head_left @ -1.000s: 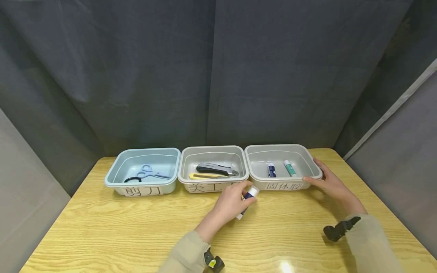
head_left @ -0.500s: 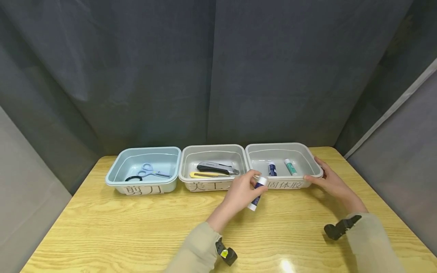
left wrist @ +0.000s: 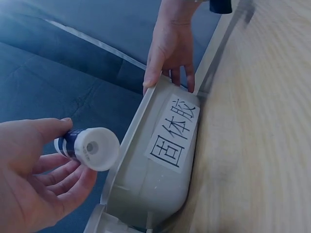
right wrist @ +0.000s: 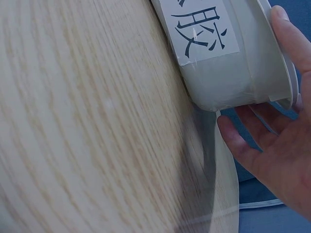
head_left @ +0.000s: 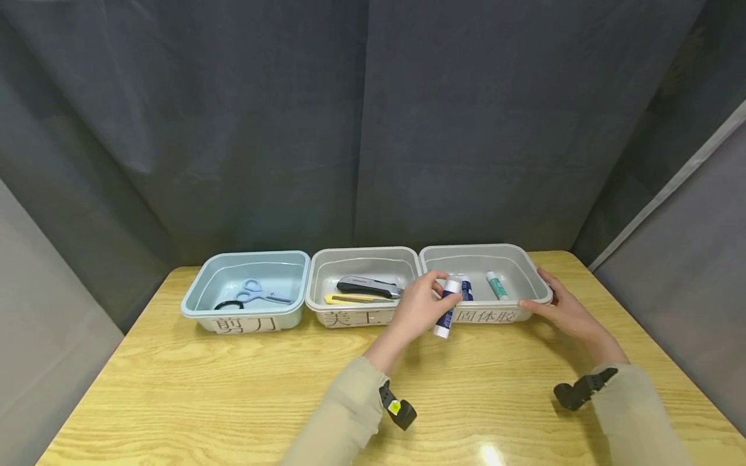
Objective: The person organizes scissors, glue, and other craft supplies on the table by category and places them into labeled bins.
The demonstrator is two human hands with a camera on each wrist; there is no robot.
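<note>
My left hand (head_left: 416, 307) pinches a dark blue glue stick with white ends (head_left: 445, 320) between thumb and fingers. The glue stick is tilted at the front left rim of the right grey bin (head_left: 480, 257). In the left wrist view, a hollow white end of the glue stick (left wrist: 99, 149) faces the camera. My right hand (head_left: 568, 317) grips that bin's front right corner, thumb on the rim and fingers along the side. Inside the bin lie a blue glue stick (head_left: 467, 290), partly hidden, and a green one (head_left: 497, 285). A paper label (left wrist: 174, 133) is on its front.
Left of it stands another grey bin (head_left: 364, 259) with a grey-black utility knife (head_left: 367, 285) and a yellow one (head_left: 352, 299). Farther left, a light blue bin (head_left: 256, 262) holds blue scissors (head_left: 259, 292) and a black loop (head_left: 229, 304). Dark curtain (head_left: 262, 129) hangs behind the wooden table (head_left: 204, 388).
My left hand has carried the glue stick right and up, from in front of the bins to the right bin's front rim. The right hand has stayed at the corner.
</note>
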